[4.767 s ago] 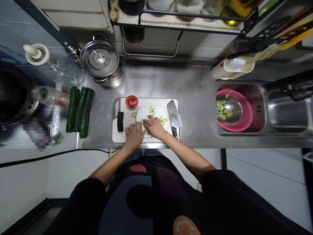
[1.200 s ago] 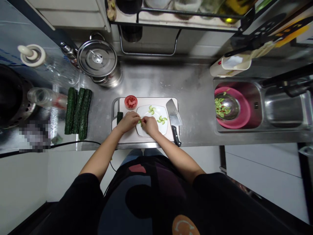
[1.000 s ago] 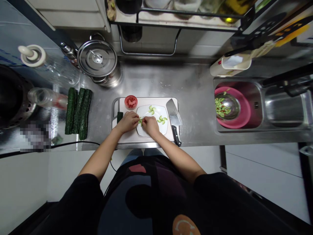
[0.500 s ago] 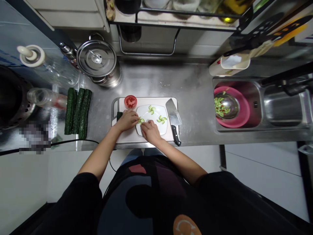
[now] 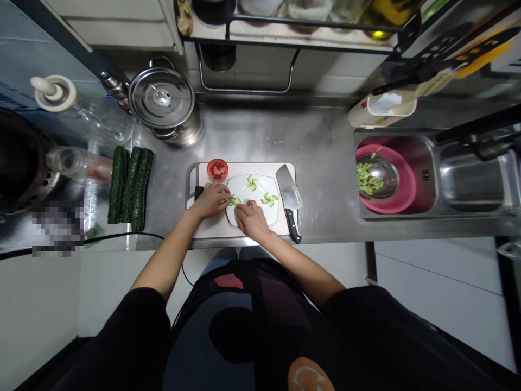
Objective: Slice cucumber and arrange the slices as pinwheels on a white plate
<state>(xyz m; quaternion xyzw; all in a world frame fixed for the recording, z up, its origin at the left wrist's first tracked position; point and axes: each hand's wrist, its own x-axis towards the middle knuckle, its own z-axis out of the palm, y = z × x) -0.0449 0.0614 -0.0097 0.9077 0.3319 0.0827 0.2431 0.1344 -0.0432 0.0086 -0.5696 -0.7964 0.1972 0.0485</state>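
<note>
A white square plate (image 5: 260, 215) rests on a light cutting board (image 5: 209, 229). Two pinwheels of thin green cucumber slices (image 5: 269, 199) lie at its top and right. At the plate's left side, my left hand (image 5: 214, 198) and my right hand (image 5: 251, 218) meet over a third group of cucumber slices (image 5: 234, 201). Both hands have curled fingers, their tips on these slices. A dark cucumber piece (image 5: 198, 193) is partly hidden behind my left hand. Just above that hand stands a small red bowl (image 5: 217, 169) holding red bits.
A cleaver (image 5: 288, 190) lies along the board's right side. Several whole cucumbers (image 5: 140, 190) are at the left, below a lidded steel pot (image 5: 161, 98). In the right-hand sink, a pink basin (image 5: 408, 182) contains a metal bowl (image 5: 389, 176) with green and red pieces.
</note>
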